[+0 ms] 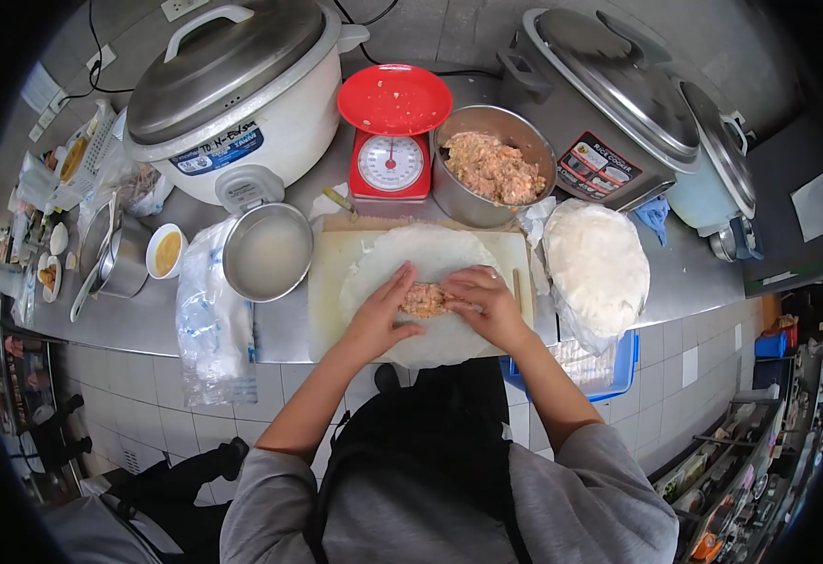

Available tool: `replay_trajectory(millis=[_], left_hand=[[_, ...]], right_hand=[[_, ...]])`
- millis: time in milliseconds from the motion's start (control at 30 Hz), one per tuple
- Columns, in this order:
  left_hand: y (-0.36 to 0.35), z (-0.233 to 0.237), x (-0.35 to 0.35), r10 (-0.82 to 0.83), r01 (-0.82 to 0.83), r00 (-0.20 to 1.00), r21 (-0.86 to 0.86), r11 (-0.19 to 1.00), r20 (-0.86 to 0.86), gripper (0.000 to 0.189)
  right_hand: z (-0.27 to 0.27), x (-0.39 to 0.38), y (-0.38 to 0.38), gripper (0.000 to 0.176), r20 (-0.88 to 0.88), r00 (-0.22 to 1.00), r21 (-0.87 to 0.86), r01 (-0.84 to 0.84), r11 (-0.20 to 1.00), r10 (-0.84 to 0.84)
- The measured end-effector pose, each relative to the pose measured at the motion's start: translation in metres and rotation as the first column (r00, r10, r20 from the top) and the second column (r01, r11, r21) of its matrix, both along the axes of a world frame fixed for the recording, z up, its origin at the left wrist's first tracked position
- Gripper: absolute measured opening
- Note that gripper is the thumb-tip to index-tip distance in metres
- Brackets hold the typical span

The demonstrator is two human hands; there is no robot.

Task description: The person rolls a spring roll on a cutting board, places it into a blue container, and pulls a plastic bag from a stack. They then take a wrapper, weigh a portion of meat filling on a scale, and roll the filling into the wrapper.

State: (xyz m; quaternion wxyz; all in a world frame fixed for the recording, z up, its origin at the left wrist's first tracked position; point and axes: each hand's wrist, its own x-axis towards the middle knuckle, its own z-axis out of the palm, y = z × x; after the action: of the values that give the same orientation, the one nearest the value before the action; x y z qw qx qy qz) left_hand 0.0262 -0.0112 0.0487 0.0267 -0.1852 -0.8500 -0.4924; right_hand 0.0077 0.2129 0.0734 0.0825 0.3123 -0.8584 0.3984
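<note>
A round, thin white wrapper (430, 249) lies on the cutting board (325, 273), with a short log of pinkish minced meat filling (424, 300) on its middle. My left hand (381, 308) is at the left end of the filling, fingers stretched out together and thumb apart. From the other side, my right hand (489, 303) has its fingers bent over the right end of the filling, pressing on it. To the right of the board is a stack of white wrappers (597, 268) on plastic. Behind the board stands a metal pot (444, 193) holding more minced filling.
A red kitchen scale (390, 164) stands behind the board, between two large rice cookers (233, 103). Left of the board are a pan of cloudy liquid (269, 252), a plastic bag (214, 310) and a bowl of yellow liquid (167, 251). Another person's leg (176, 479) shows at lower left.
</note>
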Motion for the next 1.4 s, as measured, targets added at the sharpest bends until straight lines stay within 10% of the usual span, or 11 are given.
replay_trajectory(millis=[233,733,933,1133,1400], left_hand=[[-0.014,-0.024,-0.013,-0.083,0.082,0.991,-0.02,0.996,-0.102,0.039],[0.025,-0.002,-0.026,-0.244,0.209,0.967,-0.31,0.927,-0.078,0.06],[0.035,-0.015,-0.035,-0.304,0.302,0.951,-0.328,0.895,0.046,0.058],[0.052,-0.004,-0.026,-0.111,0.017,0.964,-0.362,0.932,-0.242,0.055],[0.061,-0.017,-0.034,-0.229,0.2,0.973,-0.404,0.893,-0.024,0.037]], right_hand=[[-0.023,-0.001,-0.028,0.017,-0.203,0.975,0.2,-0.047,0.979,0.089],[-0.005,-0.007,0.023,0.031,0.174,0.972,-0.038,0.164,0.986,-0.155],[-0.044,-0.017,0.049,0.042,0.068,0.997,0.094,0.042,0.995,-0.048],[-0.008,-0.009,0.034,0.045,0.041,0.991,0.145,0.122,0.982,-0.129],[-0.036,-0.013,0.046,0.032,0.0,0.979,0.193,0.202,0.96,-0.206]])
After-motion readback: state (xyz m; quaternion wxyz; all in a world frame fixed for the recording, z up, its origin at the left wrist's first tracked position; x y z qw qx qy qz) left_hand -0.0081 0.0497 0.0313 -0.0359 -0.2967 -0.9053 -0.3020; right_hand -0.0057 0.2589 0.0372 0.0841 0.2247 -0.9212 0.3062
